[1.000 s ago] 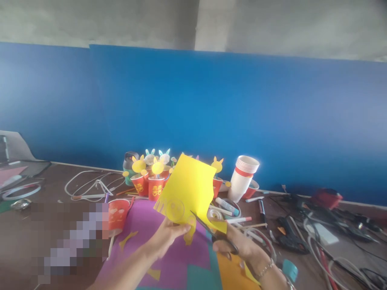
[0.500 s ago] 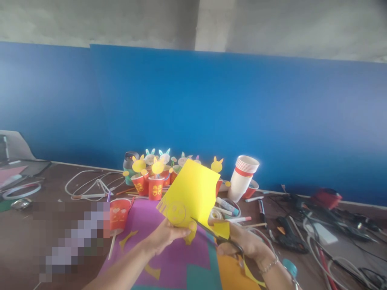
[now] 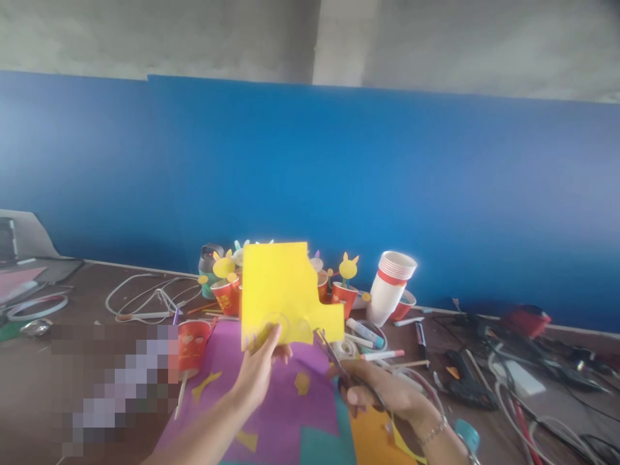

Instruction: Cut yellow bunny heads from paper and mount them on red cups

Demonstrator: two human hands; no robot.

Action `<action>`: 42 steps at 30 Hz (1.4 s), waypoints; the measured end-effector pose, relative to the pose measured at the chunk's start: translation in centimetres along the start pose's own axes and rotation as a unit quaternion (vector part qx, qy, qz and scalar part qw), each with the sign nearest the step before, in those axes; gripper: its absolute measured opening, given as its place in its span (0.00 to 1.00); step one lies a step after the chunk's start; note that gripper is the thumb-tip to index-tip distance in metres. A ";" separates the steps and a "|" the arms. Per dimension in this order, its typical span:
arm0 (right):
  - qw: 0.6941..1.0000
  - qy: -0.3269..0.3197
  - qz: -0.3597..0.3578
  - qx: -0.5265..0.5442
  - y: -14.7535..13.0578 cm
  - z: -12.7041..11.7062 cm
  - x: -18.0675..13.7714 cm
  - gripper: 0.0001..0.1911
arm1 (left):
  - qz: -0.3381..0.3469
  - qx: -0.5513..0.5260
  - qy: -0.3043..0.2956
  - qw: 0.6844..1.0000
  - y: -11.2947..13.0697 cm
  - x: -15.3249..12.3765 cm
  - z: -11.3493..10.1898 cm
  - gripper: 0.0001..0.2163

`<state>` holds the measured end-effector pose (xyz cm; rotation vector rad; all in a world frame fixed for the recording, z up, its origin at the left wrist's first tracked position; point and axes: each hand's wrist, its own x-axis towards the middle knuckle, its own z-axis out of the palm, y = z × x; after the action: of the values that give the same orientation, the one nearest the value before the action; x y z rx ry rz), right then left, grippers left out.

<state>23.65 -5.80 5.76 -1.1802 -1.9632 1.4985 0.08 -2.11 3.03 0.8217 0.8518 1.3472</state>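
My left hand (image 3: 258, 371) pinches the lower edge of a yellow paper sheet (image 3: 278, 278) between thumb and fingers. The sheet stands nearly upright, with a notch out of its right side and faint drawn circles near the bottom. Wrapped in the fingers of my right hand (image 3: 387, 386) is a pair of scissors (image 3: 334, 354); its tips point up-left at the sheet's lower edge. Whether the blades touch the paper I cannot tell. Below, a small yellow cutout (image 3: 303, 383) lies on purple paper (image 3: 283, 420), among other yellow scraps.
Red paper cups (image 3: 225, 297) with yellow animal-shaped cutouts stand behind the sheet, partly hidden. A stack of white cups (image 3: 387, 290) is right of them. Markers (image 3: 365, 332), a glue gun (image 3: 467, 384) and tangled cables lie to the right. Another red cup (image 3: 191, 349) stands left.
The yellow sheet has turned upright and shifted left in my left hand. The scissors have come back from within the paper. A small yellow piece now shows on the purple paper.
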 end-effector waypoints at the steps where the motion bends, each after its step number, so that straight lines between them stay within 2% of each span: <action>1: 1.000 -0.008 0.002 0.011 -0.3 0.4 0.2 0.26 | 0.010 -0.002 0.022 1.000 -0.1 -0.1 0.1 0.15; 3: 0.999 -0.016 0.008 0.036 -0.9 1.6 0.8 0.28 | 0.012 0.002 0.053 0.999 -0.3 -0.5 0.3 0.15; 6: 0.998 0.003 -0.018 0.063 -1.6 3.9 1.9 0.30 | -0.011 0.025 0.069 0.997 -0.6 -1.3 0.7 0.16; 8: 0.993 0.036 -0.041 0.102 -1.9 5.4 2.4 0.30 | -0.025 0.030 0.062 0.997 -0.8 -2.0 1.0 0.17; 13: 0.987 0.104 -0.029 0.118 -1.8 7.5 2.9 0.24 | -0.074 0.005 0.032 0.997 -1.1 -3.1 1.7 0.21; 17: 0.984 0.131 -0.040 0.115 -1.4 8.1 3.1 0.20 | -0.132 -0.001 0.023 0.991 -1.5 -3.5 1.9 0.25; 20: 0.983 0.144 -0.052 0.105 -1.1 8.3 3.2 0.19 | -0.148 -0.010 0.016 0.989 -1.6 -3.7 1.9 0.25; 25: 0.979 0.167 -0.053 0.101 -0.7 8.7 3.6 0.20 | -0.149 -0.019 0.023 0.988 -1.4 -3.6 2.0 0.24; 35: 0.972 0.223 -0.039 0.068 0.3 9.3 3.8 0.15 | -0.117 -0.041 0.059 0.991 -0.9 -3.6 2.6 0.21; 42: 0.968 0.237 -0.039 0.073 0.8 9.4 4.0 0.15 | -0.125 -0.062 0.056 0.989 -0.9 -3.5 2.4 0.20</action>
<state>14.83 -8.00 1.09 -1.2434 -1.5342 1.1623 2.55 -5.65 3.50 0.5272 0.9157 1.2187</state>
